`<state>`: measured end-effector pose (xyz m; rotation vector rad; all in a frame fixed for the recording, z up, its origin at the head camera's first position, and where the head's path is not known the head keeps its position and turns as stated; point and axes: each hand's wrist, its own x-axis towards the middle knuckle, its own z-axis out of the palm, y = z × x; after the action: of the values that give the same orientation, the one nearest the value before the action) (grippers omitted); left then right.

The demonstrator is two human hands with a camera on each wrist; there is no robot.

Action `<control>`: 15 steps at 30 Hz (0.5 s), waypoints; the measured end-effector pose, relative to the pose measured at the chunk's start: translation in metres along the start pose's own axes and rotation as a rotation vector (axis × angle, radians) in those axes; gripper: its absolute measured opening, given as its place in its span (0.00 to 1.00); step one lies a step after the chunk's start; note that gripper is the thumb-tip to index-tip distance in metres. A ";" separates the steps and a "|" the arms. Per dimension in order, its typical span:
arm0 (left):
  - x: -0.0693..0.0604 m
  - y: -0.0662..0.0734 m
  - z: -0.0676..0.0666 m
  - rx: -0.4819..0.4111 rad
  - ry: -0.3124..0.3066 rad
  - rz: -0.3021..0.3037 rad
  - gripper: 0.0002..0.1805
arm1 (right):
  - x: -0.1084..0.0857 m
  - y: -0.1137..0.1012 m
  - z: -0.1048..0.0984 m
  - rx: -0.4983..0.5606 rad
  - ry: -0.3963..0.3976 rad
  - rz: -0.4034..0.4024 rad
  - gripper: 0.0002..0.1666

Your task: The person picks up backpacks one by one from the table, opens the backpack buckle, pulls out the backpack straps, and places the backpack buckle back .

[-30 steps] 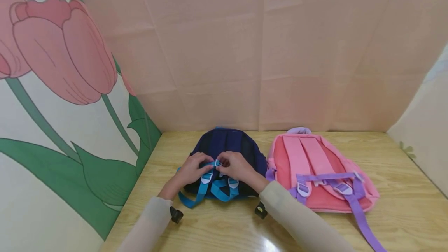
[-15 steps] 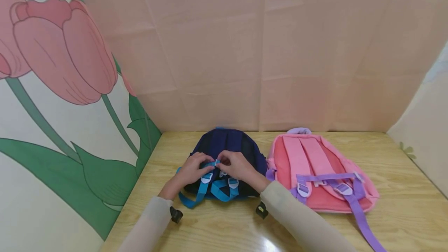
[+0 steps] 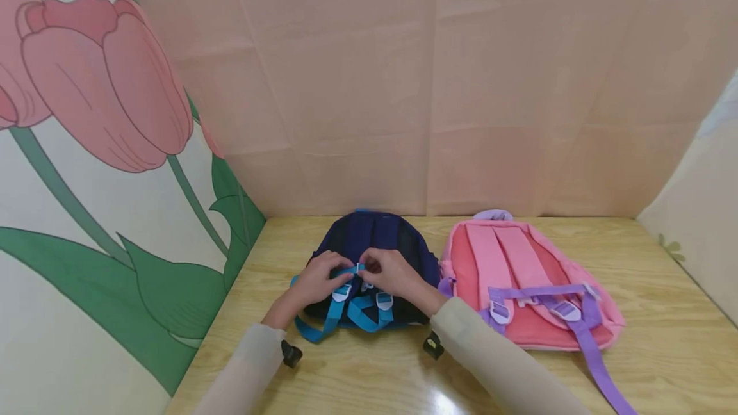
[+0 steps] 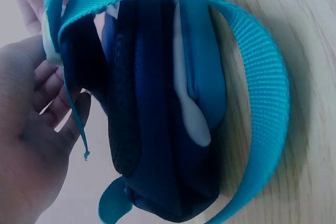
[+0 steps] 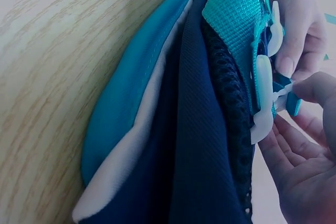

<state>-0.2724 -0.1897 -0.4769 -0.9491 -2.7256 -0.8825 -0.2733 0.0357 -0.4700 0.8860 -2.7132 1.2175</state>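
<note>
A wall covering printed with pink tulips and green leaves slopes down at left to a pale wood-grain surface. On it, a person's left hand, reaching from a beige sleeve, pinches a narrow blue-teal webbing strap between thumb and fingers. The strap runs across the upturned back of a navy fabric backpack with dark mesh panels, which lies left of the surface's centre. The left wrist view alone shows a broad teal webbing loop arching out over the wood, and a loose end hanging by the palm.

To the right, the right hand meets it, its grip clamped on the same strap at a small white plastic buckle; whether the fingertips press plastic or webbing cannot be told. The right wrist view reveals the backpack's teal front panel and pale grey trim down against the wood, hidden from above.

Just beside, at far right in the head view only, lies a pink fabric backpack, purple webbing straps trailing toward the near edge.
</note>
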 end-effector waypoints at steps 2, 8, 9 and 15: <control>0.002 0.001 0.001 0.003 0.009 0.029 0.10 | 0.000 0.000 0.000 -0.005 0.001 -0.004 0.07; 0.004 0.002 0.002 0.002 0.034 0.048 0.11 | 0.000 -0.001 -0.002 -0.008 0.010 -0.016 0.09; 0.004 0.002 0.001 -0.002 0.035 0.041 0.12 | 0.000 -0.002 -0.002 -0.006 0.008 -0.015 0.09; 0.004 0.001 0.002 -0.035 0.032 0.009 0.15 | -0.001 -0.002 -0.002 -0.001 -0.007 -0.001 0.07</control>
<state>-0.2748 -0.1863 -0.4775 -0.9443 -2.6858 -0.9389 -0.2719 0.0358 -0.4674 0.8929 -2.7186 1.2158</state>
